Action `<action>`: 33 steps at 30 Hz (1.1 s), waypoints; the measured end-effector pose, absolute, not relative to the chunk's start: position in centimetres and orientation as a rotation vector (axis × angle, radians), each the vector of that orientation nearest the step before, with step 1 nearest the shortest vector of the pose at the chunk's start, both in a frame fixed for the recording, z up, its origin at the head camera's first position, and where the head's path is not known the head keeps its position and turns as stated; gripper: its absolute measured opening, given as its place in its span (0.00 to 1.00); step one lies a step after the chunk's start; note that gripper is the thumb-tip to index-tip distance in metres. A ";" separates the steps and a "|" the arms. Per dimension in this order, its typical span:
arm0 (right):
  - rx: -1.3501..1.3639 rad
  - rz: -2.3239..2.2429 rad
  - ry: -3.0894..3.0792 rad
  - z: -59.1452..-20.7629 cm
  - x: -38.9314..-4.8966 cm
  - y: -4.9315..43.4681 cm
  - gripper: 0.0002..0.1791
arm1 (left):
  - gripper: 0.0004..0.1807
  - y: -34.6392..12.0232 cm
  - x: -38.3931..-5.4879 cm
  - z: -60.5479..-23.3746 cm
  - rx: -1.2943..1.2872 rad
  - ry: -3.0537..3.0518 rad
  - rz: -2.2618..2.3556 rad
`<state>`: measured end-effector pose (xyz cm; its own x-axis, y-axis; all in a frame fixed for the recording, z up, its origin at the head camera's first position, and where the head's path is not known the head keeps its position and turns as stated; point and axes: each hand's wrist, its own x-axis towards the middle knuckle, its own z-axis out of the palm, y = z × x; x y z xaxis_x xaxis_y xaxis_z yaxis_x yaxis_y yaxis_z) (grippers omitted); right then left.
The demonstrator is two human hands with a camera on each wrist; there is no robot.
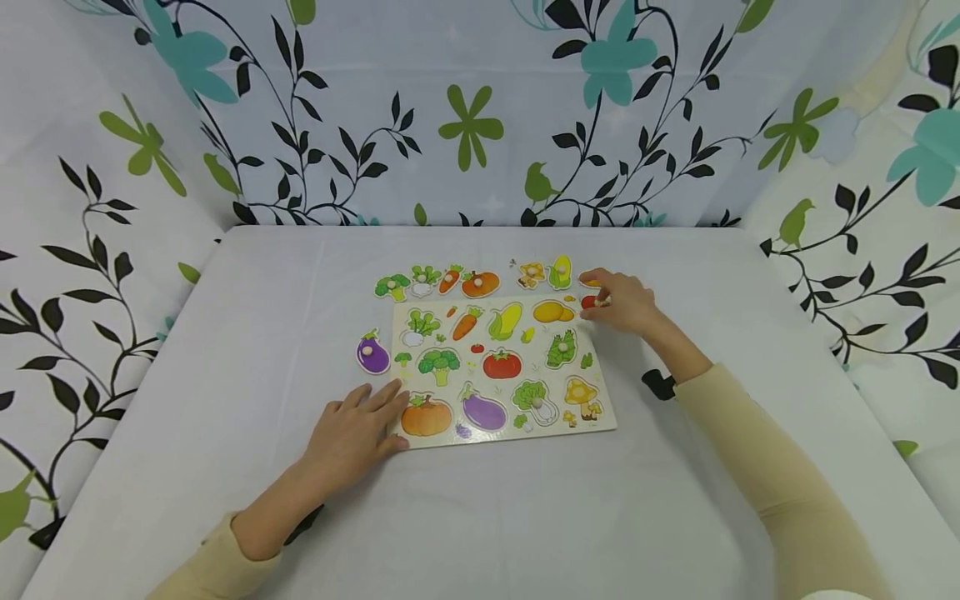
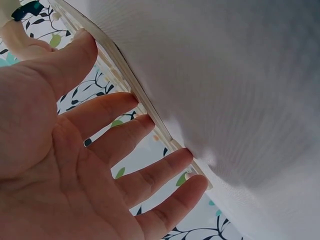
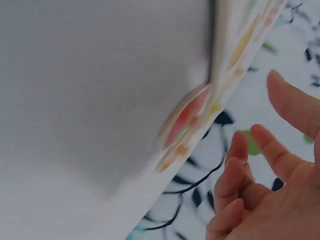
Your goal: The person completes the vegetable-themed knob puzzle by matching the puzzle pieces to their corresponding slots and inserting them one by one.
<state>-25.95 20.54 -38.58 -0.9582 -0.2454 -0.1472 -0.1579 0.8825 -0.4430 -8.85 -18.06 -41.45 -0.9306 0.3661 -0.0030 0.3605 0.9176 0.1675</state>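
Observation:
A wooden vegetable puzzle board (image 1: 465,375) lies flat on the table, with pictures of a pumpkin, eggplant, tomato and other vegetables. My left hand (image 1: 352,433) rests at its left edge, fingers spread and fairly straight; in the left wrist view, fingertips meet the board's edge (image 2: 135,85). Over the board's far right corner is my right hand (image 1: 626,304), close to a red tomato piece (image 1: 588,302) and a partly covered orange piece (image 1: 590,282). In the right wrist view, a gap shows between the fingers and the red piece (image 3: 185,120), and nothing is between thumb and forefinger.
Behind the board lie broccoli (image 1: 392,287), radish (image 1: 424,280), carrot (image 1: 450,278), pumpkin (image 1: 480,284), mushroom (image 1: 531,274) and corn (image 1: 559,272) pieces. An eggplant piece (image 1: 372,354) sits left of it. Patterned cloth (image 1: 480,108) hangs behind the white table (image 1: 510,517).

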 end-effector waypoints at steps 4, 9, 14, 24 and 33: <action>-0.082 -0.604 2.797 -39.3 -27.6 22.2 0.32 | 0.34 -18.1 -8.8 -41.4 0.584 3.044 0.248; 0.004 -0.677 2.735 -40.4 -28.4 23.1 0.26 | 0.34 -18.1 -8.7 -41.4 0.588 3.046 0.265; 0.024 -0.703 2.742 -40.8 -29.0 23.1 0.18 | 0.34 -18.1 -8.7 -41.3 0.588 3.047 0.276; 0.023 -0.697 2.749 -41.0 -29.5 22.2 0.11 | 0.34 -18.2 -8.8 -41.5 0.570 3.040 0.277; 0.006 -0.740 2.771 -40.7 -29.1 22.5 0.11 | 0.34 -18.2 -8.7 -41.5 0.574 3.033 0.251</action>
